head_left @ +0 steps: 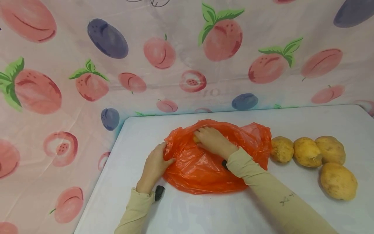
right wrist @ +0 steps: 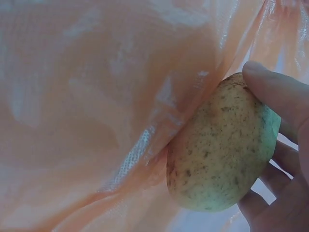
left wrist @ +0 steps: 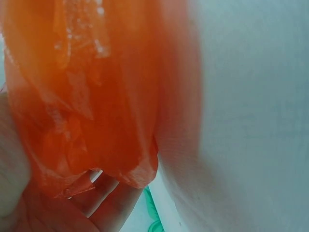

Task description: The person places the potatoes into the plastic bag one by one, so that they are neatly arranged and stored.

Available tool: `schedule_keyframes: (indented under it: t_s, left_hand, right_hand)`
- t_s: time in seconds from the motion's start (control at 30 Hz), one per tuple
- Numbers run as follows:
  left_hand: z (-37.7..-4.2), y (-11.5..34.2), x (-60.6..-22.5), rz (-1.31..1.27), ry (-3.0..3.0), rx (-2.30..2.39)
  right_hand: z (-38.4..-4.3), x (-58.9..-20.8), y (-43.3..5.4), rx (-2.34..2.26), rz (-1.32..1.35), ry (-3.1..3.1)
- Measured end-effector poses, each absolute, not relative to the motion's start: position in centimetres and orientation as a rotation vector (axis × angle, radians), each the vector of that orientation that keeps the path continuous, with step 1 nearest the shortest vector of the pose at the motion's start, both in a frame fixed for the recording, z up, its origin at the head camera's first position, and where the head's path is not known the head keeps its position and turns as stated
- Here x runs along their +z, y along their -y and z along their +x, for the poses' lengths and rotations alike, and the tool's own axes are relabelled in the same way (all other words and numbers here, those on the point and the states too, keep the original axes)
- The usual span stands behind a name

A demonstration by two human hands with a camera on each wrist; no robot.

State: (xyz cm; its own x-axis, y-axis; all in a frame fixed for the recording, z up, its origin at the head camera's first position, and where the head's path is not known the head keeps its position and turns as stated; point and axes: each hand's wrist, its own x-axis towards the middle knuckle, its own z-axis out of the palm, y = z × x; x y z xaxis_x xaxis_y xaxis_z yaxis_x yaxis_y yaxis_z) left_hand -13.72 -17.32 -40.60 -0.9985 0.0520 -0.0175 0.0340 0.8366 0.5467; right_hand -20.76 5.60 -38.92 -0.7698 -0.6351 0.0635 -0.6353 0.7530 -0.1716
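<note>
A crinkled red plastic bag (head_left: 201,177) lies spread on the white table with its mouth gaping. My right hand (head_left: 212,140) reaches into that mouth and grips a potato (right wrist: 219,150), thumb on one side and fingers on the other. In the head view the hand covers most of this potato. At the bag's left side my left hand (head_left: 153,165) holds the edge, thumb in front and fingers behind. The left wrist view has the bag's film (left wrist: 106,121) between thumb and fingers.
Several potatoes stand to the right of the bag, the nearest potato (head_left: 281,149) right at its edge and another potato (head_left: 338,181) closer to me. Behind the table (head_left: 336,122) hangs a fruit-printed cloth (head_left: 175,26).
</note>
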Motion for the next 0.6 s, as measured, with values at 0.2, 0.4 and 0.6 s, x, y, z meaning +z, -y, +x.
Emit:
schedule_keyframes:
  t_s: [0.2, 0.4, 0.6]
  left_hand:
    - [-13.8, 17.4, -40.6, 0.074, -2.983, 0.88]
    - [-13.8, 17.3, -40.6, 0.068, -2.979, 0.881]
    - [-13.8, 17.4, -40.6, 0.064, -2.978, 0.885]
  right_hand:
    - [-20.5, -38.6, -5.9, 0.273, 1.043, 2.966]
    - [-20.0, -38.2, -6.3, 0.255, 1.073, 2.927]
    - [-19.1, -37.3, -7.0, 0.239, 1.103, 2.908]
